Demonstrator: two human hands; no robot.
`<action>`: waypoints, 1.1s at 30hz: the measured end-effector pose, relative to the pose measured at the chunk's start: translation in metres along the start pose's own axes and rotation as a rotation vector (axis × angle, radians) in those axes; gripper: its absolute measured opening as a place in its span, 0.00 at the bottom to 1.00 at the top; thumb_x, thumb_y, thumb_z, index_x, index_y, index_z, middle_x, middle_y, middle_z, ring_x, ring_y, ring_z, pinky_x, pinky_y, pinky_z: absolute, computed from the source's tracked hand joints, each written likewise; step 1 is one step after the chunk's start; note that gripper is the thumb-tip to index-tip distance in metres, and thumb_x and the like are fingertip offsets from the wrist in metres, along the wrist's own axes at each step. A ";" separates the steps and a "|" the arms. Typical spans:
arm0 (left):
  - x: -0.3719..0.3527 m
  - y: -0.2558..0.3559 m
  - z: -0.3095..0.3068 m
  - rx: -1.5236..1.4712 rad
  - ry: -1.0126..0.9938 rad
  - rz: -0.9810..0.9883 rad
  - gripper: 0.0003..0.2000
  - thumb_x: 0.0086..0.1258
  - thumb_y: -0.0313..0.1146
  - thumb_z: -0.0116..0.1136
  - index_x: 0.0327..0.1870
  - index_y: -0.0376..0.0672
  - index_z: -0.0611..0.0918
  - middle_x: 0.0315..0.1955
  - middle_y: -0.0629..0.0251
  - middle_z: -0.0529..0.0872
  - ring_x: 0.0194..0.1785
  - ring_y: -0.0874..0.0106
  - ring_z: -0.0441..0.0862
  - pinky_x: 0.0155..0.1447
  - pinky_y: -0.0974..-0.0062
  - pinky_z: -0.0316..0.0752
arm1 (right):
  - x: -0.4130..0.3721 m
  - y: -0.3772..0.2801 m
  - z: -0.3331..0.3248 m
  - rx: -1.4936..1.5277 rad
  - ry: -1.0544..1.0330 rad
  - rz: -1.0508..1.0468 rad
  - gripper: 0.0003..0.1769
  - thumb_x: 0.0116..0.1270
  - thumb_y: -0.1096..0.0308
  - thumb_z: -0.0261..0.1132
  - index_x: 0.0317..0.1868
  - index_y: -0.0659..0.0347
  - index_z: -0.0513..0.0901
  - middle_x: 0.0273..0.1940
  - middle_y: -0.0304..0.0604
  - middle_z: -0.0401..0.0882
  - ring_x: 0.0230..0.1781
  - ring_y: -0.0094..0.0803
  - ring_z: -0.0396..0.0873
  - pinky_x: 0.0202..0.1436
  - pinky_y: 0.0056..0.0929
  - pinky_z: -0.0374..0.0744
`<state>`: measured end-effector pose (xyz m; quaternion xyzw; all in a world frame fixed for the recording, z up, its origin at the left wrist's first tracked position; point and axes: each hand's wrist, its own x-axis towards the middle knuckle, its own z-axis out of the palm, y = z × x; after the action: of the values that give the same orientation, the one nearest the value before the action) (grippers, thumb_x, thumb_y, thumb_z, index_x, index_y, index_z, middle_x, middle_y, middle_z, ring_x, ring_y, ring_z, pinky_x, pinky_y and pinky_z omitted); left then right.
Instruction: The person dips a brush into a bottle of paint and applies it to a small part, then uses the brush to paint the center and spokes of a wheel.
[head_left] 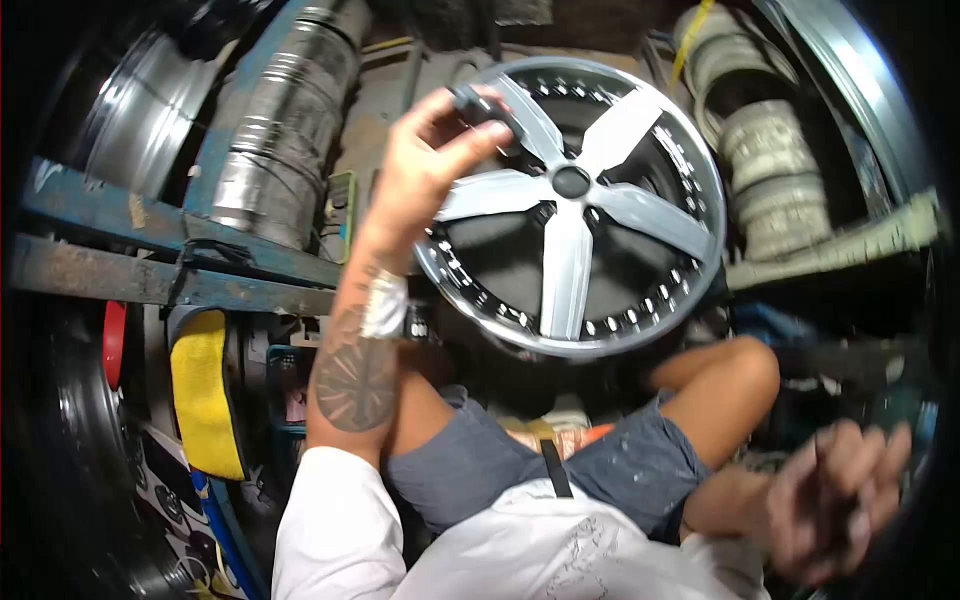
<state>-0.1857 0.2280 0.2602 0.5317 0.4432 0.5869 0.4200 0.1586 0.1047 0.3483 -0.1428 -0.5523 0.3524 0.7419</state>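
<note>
The left hand pinches a small dark block at ten o'clock on the silver five-spoke alloy wheel; I cannot tell the grip of the blurred right hand.

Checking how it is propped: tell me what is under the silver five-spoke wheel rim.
Below the silver five-spoke wheel rim show the person's bare knee and grey shorts. Its lower edge covers whatever supports it, so that cannot be seen.
</note>
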 end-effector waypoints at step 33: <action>0.010 -0.098 -0.065 0.300 0.070 -0.160 0.17 0.79 0.34 0.52 0.65 0.45 0.70 0.50 0.65 0.81 0.54 0.76 0.78 0.61 0.75 0.73 | 0.050 0.246 -0.079 -1.149 -0.594 0.455 0.21 0.62 0.64 0.70 0.54 0.64 0.80 0.44 0.52 0.79 0.46 0.46 0.80 0.52 0.37 0.78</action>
<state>-0.2494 0.2583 0.1650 0.5309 0.5811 0.4969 0.3655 0.1484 0.3272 0.2092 -0.5235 -0.7879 0.1746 0.2732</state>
